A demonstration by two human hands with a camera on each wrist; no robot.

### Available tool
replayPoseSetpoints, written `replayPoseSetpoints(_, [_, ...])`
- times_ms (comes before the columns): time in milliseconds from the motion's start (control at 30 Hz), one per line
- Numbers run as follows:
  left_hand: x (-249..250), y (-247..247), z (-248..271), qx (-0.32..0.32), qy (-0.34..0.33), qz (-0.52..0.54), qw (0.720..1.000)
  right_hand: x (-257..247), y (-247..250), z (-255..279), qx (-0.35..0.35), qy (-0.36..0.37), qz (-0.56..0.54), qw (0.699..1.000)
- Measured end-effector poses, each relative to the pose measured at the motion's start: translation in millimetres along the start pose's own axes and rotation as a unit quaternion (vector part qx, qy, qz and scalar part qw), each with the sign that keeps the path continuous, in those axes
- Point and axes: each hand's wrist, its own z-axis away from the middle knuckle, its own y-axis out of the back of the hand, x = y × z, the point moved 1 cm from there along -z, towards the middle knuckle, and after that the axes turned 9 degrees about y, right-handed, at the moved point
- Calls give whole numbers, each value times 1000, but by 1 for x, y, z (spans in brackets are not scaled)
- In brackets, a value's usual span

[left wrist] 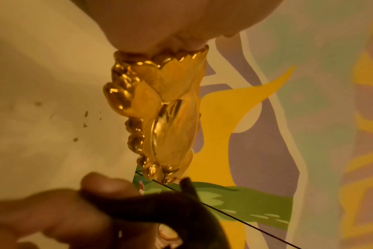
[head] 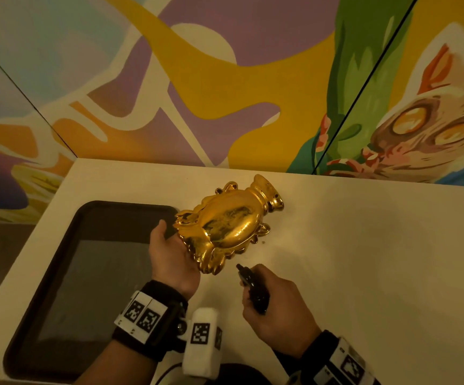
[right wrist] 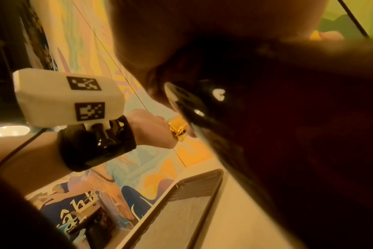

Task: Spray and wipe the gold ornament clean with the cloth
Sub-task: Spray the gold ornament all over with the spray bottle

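Note:
A shiny gold vase-shaped ornament point(head: 230, 222) point(left wrist: 160, 114) lies tilted on its side above the white table, its base end in my left hand point(head: 173, 252). That hand cups the ornament from below with the thumb up beside it. My right hand point(head: 275, 307) grips a black spray bottle head point(head: 253, 287) point(left wrist: 166, 207) point(right wrist: 194, 104), nozzle pointing up-left at the ornament's base a short way off. In the right wrist view only a sliver of the ornament point(right wrist: 178, 128) shows. No cloth shows in any view.
A dark rectangular tray point(head: 91, 273) point(right wrist: 181, 202) with a grey liner sits on the table's left half. The white table point(head: 364, 259) runs right of the hands, with small specks point(left wrist: 84, 125) near the ornament. A painted mural wall stands behind.

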Motion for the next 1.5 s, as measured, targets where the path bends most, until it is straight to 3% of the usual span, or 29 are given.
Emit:
replayPoseSetpoints(200, [1, -3, 0, -1, 3, 17, 1000, 7, 4, 2, 1, -5, -8, 1000])
replayPoseSetpoints(533, [1, 3, 1, -16, -27, -36, 999, 24, 43, -16, 178, -81, -64, 978])
replayPoseSetpoints(800, [-1, -2, 3, -20, -23, -63, 998, 27, 50, -16, 177, -76, -78, 978])
replayPoseSetpoints(933, [-2, -7, 4, -8, -40, -99, 994, 21, 38, -16, 147, -31, -45, 988])
replayPoseSetpoints(1067, [-3, -14, 6, 0, -62, -172, 983, 11, 16, -15, 96, 13, -52, 994])
replayPoseSetpoints(1200, [-2, -16, -1, 13, -63, -243, 968, 14, 6, -9, 114, 50, -41, 991])
replayPoseSetpoints(1367, [6, -31, -17, 38, -2, -357, 933, 46, 18, 8, 121, 7, -20, 992])
replayPoseSetpoints(1500, [10, -50, -38, 36, 80, -423, 902, 85, 40, 19, 200, -60, -18, 978])
